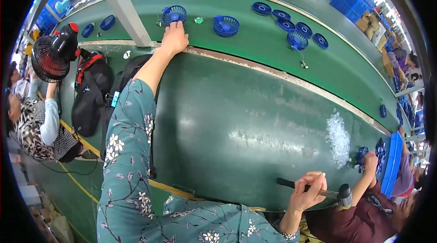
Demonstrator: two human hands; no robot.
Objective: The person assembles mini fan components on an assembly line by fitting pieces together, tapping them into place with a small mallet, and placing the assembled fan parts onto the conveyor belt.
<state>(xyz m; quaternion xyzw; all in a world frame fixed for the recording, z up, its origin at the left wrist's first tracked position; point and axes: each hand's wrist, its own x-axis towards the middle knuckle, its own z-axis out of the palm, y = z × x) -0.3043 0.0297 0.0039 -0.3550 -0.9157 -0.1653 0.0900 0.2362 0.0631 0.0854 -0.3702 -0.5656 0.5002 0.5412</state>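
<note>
My left hand [175,39] reaches across to the green belt, its fingers closed on the near edge of a blue fan housing [175,14]. The fingertips are partly hidden against it. A small green circuit board [199,20] and another blue fan housing [226,26] lie to its right. Near the front edge of the table, my right hand [308,191] is closed around a hammer [345,195]. Its black handle end points left and its dark head right. Something small and whitish shows at a fingertip, too small to name.
Several blue round fan grilles [286,24] lie farther right on the belt [255,47]. A heap of small clear pieces [338,140] lies on the green table [236,120]. At right, a co-worker's hand [371,162] is near blue parts and a blue tray [392,163]. A black fan [51,58] stands left.
</note>
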